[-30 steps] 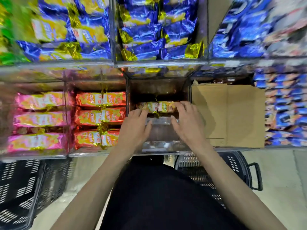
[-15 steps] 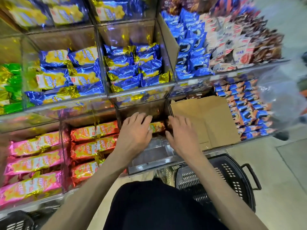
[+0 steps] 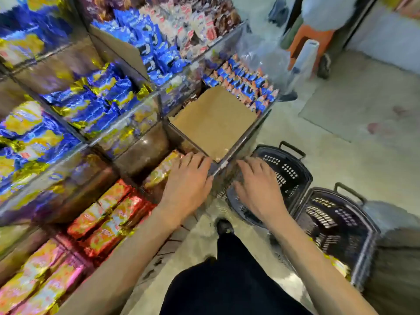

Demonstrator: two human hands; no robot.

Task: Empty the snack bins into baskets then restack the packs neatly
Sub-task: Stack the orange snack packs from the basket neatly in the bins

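Pink packs are lying at the near left of the shelf, with orange-red packs lining the bin beside them and blue-and-gold packs filling the bins further back. Moving right, the left hand is lying flat, fingers straight, on the near end of the gold pack, which is sitting in a nearly bare clear bin. A cardboard sheet is covering the next bin to the right. The right hand is hovering with fingers spread and nothing visible in it over the black basket on the floor, and a second basket is standing just to its right. The person is probably either restacking this bin or clearing its last pack. If restacking, the right hand is needing to dip into a basket for the next pack, though blur is hiding what the baskets are holding.
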